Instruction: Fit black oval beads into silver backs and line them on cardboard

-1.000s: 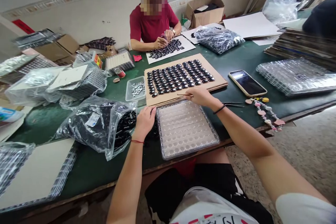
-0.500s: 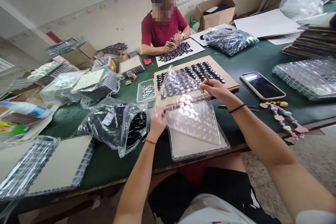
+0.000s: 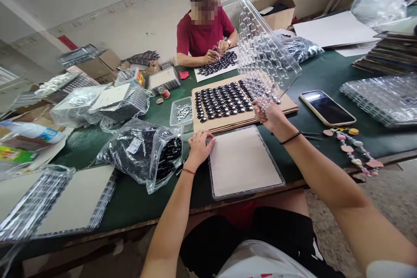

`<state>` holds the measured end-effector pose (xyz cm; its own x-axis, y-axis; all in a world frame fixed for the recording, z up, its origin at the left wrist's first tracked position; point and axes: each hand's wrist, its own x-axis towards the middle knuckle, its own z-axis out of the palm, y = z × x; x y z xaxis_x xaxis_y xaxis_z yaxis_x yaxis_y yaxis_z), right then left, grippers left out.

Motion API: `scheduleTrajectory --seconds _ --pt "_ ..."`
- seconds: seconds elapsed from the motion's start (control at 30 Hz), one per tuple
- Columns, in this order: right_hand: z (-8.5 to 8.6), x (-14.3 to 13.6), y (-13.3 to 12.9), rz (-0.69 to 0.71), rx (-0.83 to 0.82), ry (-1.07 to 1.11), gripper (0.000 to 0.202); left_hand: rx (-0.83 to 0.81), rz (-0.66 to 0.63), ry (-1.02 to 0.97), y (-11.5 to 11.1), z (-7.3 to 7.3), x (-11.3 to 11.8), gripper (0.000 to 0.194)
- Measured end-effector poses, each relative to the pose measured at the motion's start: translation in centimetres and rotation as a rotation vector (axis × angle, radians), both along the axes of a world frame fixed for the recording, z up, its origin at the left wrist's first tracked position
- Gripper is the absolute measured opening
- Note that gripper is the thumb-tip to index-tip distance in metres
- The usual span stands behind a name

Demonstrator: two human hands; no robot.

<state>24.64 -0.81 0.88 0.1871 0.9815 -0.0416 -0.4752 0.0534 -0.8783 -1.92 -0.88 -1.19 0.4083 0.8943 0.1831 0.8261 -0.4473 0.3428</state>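
Note:
My right hand (image 3: 269,115) is closed on the lower edge of a clear plastic blister tray (image 3: 265,50), which it holds up and tilted over the work table. Rows of moulded pockets show in the tray. My left hand (image 3: 199,150) rests at the upper left corner of a beige card (image 3: 246,163) in a clear plastic frame, thumb and fingers apart. Just beyond it, rows of shiny black oval pieces (image 3: 224,100) lie on brown cardboard sheets (image 3: 288,103). The raised tray partly covers the right-hand rows.
Left of me lie a bag of black pieces (image 3: 140,152) and a small tub of silvery parts (image 3: 181,112). On the right are a phone (image 3: 327,107), a beaded strap (image 3: 358,152) and stacked clear trays (image 3: 384,95). Across the table a co-worker (image 3: 203,37) handles black pieces.
The clear tray has gone up and to the right in my right hand. My left hand has let go of it and come down at the card's corner, and the black rows are uncovered.

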Motion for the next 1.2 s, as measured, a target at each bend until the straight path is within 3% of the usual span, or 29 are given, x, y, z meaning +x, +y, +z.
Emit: scheduleTrajectory --seconds 0.17,0.27,0.47,0.6,0.7,0.8,0.97,1.07,1.2 --pt "0.1 -0.3 -0.2 0.030 0.024 0.045 0.010 -0.068 0.007 -0.160 0.6 -0.3 -0.4 0.014" --pt "0.2 -0.3 -0.2 0.030 0.021 0.043 0.012 -0.099 -0.004 -0.366 0.5 -0.4 -0.6 0.017" --pt "0.3 -0.2 -0.3 0.042 0.025 0.106 0.022 -0.464 0.134 -1.153 0.9 0.8 -1.7 0.036" --pt "0.6 0.1 -0.4 -0.008 0.070 0.086 0.026 -0.467 0.265 -1.589 2.1 1.7 -4.8 0.028" --pt "0.8 0.5 -0.3 -0.131 0.093 0.034 0.025 -0.505 0.184 -1.868 3.1 1.6 -7.1 0.004" --pt "0.8 0.7 -0.2 -0.275 0.104 -0.095 0.022 -0.489 0.069 -2.046 3.6 1.1 -7.9 0.027" --pt "0.4 0.0 -0.6 -0.422 0.212 -0.518 0.015 -0.456 0.012 -1.979 3.4 0.8 -7.3 0.037" --pt "0.2 -0.8 -1.0 -0.369 0.228 -0.669 0.015 -0.306 0.098 -1.733 3.4 0.6 -7.0 0.035" --pt "-0.2 -2.1 -1.5 -0.223 0.211 -0.669 0.018 -0.101 0.232 -1.445 3.1 0.1 -6.9 0.030"
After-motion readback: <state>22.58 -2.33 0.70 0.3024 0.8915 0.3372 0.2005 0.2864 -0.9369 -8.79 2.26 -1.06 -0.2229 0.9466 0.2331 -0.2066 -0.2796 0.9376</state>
